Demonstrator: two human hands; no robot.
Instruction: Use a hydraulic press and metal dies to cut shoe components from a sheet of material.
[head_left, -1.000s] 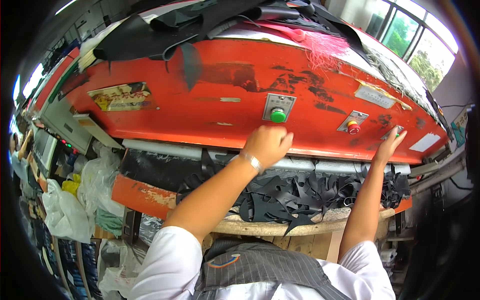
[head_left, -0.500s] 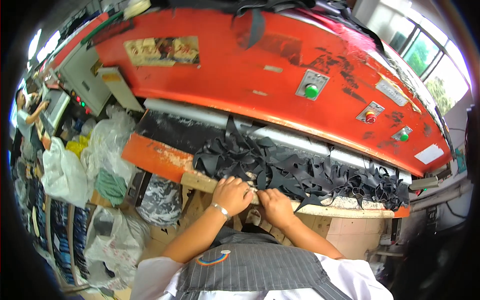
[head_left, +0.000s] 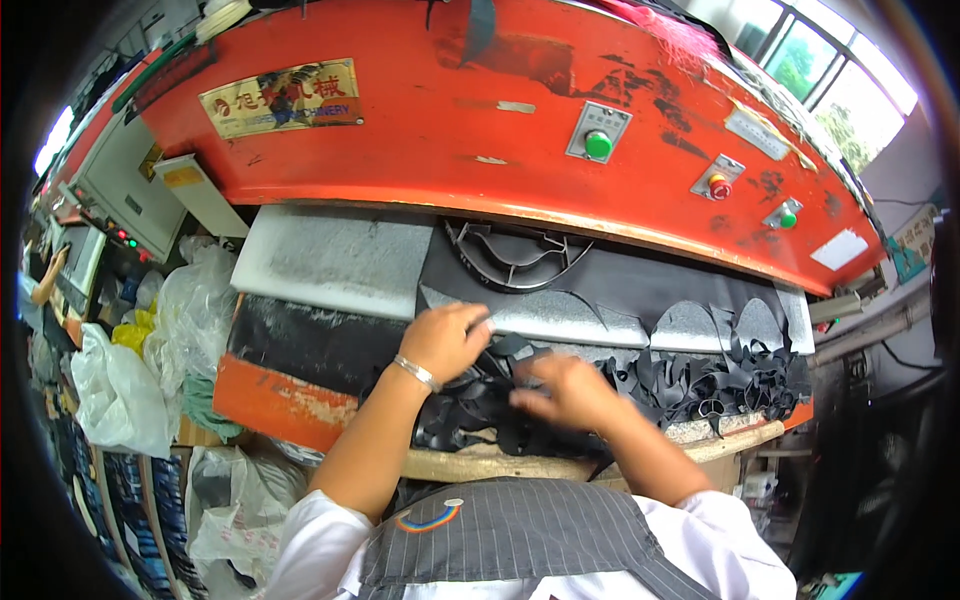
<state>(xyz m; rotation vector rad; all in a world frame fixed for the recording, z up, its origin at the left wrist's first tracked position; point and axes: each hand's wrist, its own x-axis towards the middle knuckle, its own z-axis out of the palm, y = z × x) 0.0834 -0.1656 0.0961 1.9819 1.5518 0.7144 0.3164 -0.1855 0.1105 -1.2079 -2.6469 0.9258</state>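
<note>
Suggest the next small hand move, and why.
Probably reach the left hand forward to the curved metal die: it lies untouched on the black sheet, just beyond that hand, while the right hand is over the black scraps.

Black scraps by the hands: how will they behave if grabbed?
The black scraps look floppy, since the strips curl and droop. They'll probably lift in clumps, as the pieces overlap and tangle. Each seems light, being thin.
</note>
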